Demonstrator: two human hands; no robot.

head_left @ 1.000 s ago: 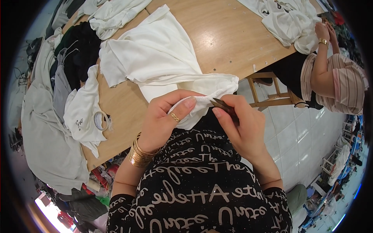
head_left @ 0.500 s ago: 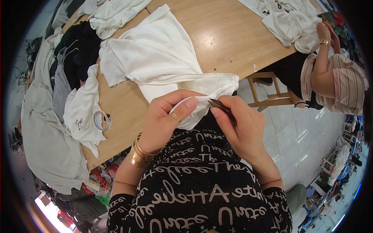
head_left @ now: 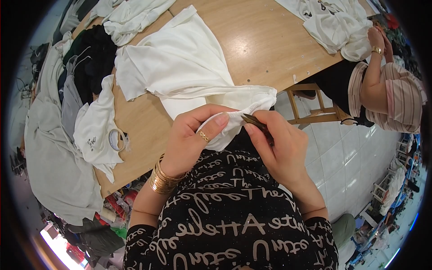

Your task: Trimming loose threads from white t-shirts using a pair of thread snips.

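Note:
A white garment (head_left: 184, 54) lies over the table's near edge, its hemmed edge drawn up between my hands. My left hand (head_left: 193, 135) is closed on that seam, thumb on top. In my right hand (head_left: 283, 144) is a pair of dark metal thread snips (head_left: 255, 121), mostly covered by the fingers. Their tips point left and rest at the seam, close to my left thumb. Whether the blades touch a thread is too small to tell.
The wooden table (head_left: 261, 45) carries a white printed cloth piece (head_left: 95, 135) and a tape roll (head_left: 117, 139) at left. Grey fabric (head_left: 58, 166) hangs over its left side. A co-worker (head_left: 382, 90) handles white fabric (head_left: 337, 31) at far right, near a wooden stool (head_left: 315, 119).
My hands, the snips and the garment hold almost the same position. The co-worker's hands have shifted very slightly.

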